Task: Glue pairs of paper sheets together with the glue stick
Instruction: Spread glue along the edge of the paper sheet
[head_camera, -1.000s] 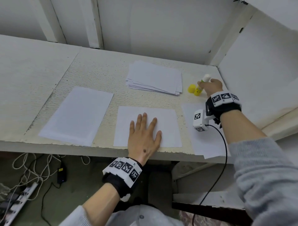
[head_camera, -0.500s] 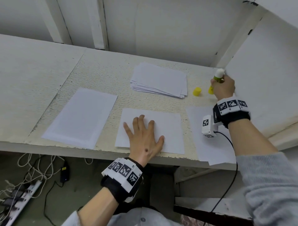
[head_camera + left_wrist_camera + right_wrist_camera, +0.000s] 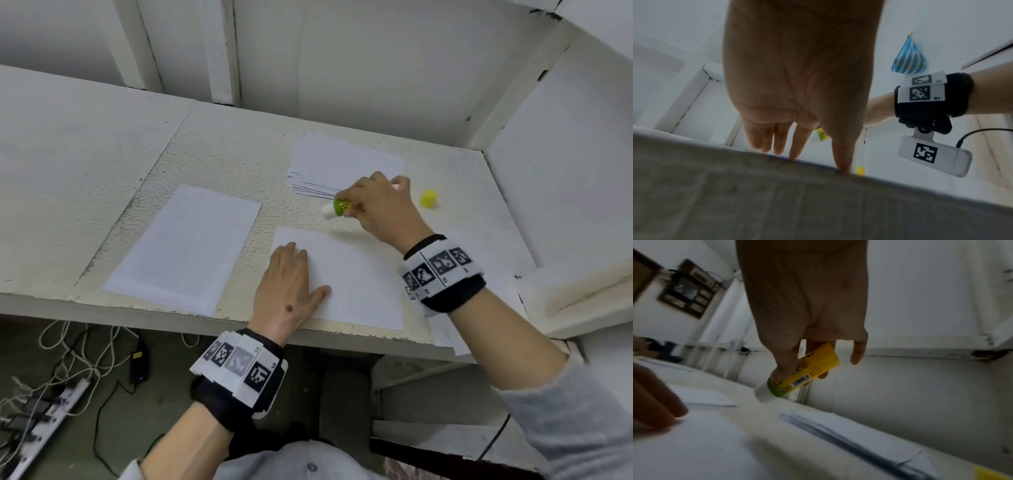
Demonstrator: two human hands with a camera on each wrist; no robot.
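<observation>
My right hand (image 3: 373, 202) grips the yellow and green glue stick (image 3: 337, 208), uncapped, its white tip tilted down to the left above the far edge of the middle sheet (image 3: 356, 284). The right wrist view shows the glue stick (image 3: 799, 374) pinched between thumb and fingers, its tip clear of the paper. My left hand (image 3: 289, 284) lies flat on the middle sheet's left part, fingers straight. The yellow cap (image 3: 428, 198) stands on the table to the right. A stack of sheets (image 3: 339, 168) lies behind the right hand.
Another single sheet (image 3: 186, 246) lies at the left of the white table (image 3: 85, 171). More paper (image 3: 445, 335) overhangs the front edge under my right wrist. Walls close the table at the back and right. Cables and a power strip (image 3: 41, 421) lie on the floor.
My right hand has carried the glue stick from the far right corner leftward to above the middle sheet's far edge, turning its tip downward. The left hand shifted slightly left on the sheet.
</observation>
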